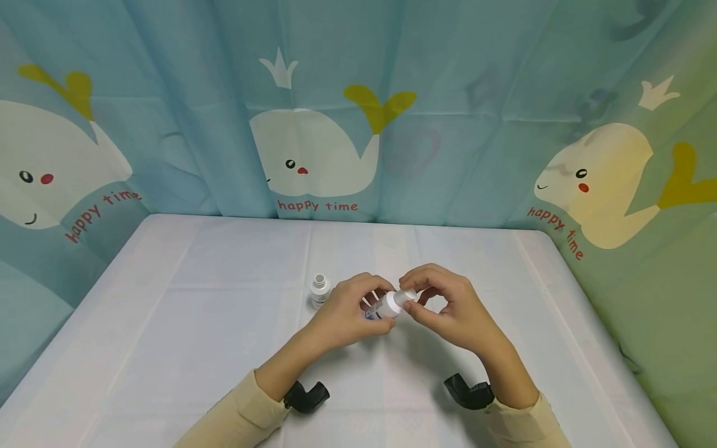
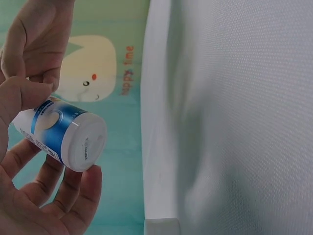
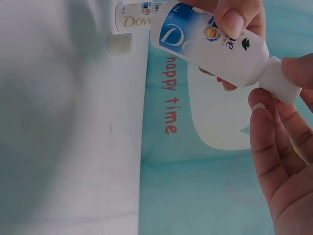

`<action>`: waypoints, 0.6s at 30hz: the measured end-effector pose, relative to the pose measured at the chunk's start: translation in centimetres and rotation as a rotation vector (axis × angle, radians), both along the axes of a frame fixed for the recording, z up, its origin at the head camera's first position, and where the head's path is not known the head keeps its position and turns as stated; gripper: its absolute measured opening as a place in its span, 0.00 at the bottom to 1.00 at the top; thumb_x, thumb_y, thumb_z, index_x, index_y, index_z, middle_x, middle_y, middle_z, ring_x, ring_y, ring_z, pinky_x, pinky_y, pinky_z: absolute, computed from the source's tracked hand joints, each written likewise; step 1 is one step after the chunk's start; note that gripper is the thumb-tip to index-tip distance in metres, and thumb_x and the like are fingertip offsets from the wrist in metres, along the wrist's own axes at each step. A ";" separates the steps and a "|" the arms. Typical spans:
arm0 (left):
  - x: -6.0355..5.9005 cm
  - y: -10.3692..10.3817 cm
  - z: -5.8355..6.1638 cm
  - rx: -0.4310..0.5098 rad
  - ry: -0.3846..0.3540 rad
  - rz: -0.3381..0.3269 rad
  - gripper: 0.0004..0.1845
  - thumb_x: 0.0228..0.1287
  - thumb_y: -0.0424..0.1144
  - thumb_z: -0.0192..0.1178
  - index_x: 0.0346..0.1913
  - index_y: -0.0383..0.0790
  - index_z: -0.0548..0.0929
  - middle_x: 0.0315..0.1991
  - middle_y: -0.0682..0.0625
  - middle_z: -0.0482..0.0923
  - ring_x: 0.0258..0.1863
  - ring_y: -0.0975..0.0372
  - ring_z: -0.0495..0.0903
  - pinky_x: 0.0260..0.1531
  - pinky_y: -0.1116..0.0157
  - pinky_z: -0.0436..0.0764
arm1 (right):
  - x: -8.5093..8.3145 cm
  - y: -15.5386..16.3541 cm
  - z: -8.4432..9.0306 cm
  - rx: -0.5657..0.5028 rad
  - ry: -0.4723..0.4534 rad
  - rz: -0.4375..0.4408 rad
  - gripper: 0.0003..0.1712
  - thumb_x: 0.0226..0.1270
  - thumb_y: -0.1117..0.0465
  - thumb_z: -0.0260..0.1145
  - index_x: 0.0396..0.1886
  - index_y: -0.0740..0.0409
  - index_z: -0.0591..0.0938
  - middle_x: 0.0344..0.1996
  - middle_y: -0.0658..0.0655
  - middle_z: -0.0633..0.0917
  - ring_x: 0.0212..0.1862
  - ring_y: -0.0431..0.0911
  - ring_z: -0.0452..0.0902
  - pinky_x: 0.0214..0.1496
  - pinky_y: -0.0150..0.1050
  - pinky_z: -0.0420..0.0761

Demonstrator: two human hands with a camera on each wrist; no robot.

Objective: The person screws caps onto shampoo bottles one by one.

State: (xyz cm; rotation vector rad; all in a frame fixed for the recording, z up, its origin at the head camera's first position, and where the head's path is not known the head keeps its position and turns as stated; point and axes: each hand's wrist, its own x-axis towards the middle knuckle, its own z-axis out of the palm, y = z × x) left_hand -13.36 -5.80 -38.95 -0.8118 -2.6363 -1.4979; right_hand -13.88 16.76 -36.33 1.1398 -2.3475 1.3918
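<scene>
A small white bottle with a blue label (image 1: pixel 383 307) is held over the middle of the white table (image 1: pixel 196 298). My left hand (image 1: pixel 358 306) grips its body, thumb on top and fingers curled beneath. My right hand (image 1: pixel 427 298) pinches the white cap (image 1: pixel 407 297) at the bottle's right end. In the left wrist view the bottle's flat base (image 2: pixel 87 142) faces the camera, resting on my left fingers (image 2: pixel 73 196). The right wrist view shows the label (image 3: pixel 205 39), the cap (image 3: pixel 279 82) and my right hand (image 3: pixel 288 161) around it.
A second small white bottle (image 1: pixel 320 291) stands upright without a cap just left of my left hand; it also appears in the right wrist view (image 3: pixel 134 17). A whale-print curtain (image 1: pixel 313 155) hangs behind and beside the table. Black wrist mounts (image 1: pixel 307 397) sit on both forearms.
</scene>
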 end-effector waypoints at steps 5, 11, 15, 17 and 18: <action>0.0 -0.1 0.0 -0.001 -0.001 0.005 0.19 0.50 0.41 0.74 0.47 0.51 0.83 0.37 0.61 0.77 0.38 0.68 0.77 0.39 0.63 0.84 | 0.0 0.1 0.0 0.020 -0.020 -0.018 0.18 0.58 0.71 0.73 0.46 0.52 0.83 0.44 0.49 0.85 0.42 0.41 0.82 0.38 0.34 0.85; 0.0 -0.1 -0.1 -0.005 -0.008 -0.003 0.20 0.50 0.41 0.73 0.48 0.51 0.83 0.37 0.61 0.77 0.37 0.68 0.77 0.39 0.63 0.83 | -0.1 0.0 -0.2 -0.001 -0.030 -0.007 0.17 0.58 0.71 0.73 0.46 0.54 0.83 0.45 0.50 0.85 0.44 0.42 0.83 0.41 0.36 0.86; 0.0 0.0 0.0 -0.003 -0.007 -0.002 0.19 0.50 0.41 0.73 0.47 0.51 0.83 0.37 0.61 0.77 0.37 0.68 0.77 0.39 0.62 0.83 | -0.2 0.0 -0.3 -0.021 -0.018 0.008 0.16 0.58 0.72 0.73 0.44 0.54 0.84 0.47 0.51 0.85 0.49 0.44 0.82 0.42 0.37 0.86; 0.0 0.0 0.0 -0.001 -0.008 -0.001 0.19 0.50 0.41 0.73 0.47 0.51 0.83 0.37 0.60 0.77 0.37 0.68 0.77 0.39 0.61 0.84 | -0.2 0.0 -0.3 -0.029 -0.016 0.021 0.15 0.59 0.72 0.73 0.43 0.54 0.84 0.47 0.52 0.85 0.50 0.44 0.82 0.43 0.37 0.86; 0.0 0.0 0.0 0.000 -0.008 -0.002 0.19 0.50 0.41 0.73 0.47 0.51 0.83 0.37 0.60 0.77 0.37 0.68 0.77 0.39 0.61 0.84 | -0.2 0.0 -0.3 -0.031 -0.018 0.028 0.15 0.59 0.72 0.73 0.43 0.54 0.84 0.47 0.53 0.85 0.50 0.45 0.82 0.43 0.37 0.86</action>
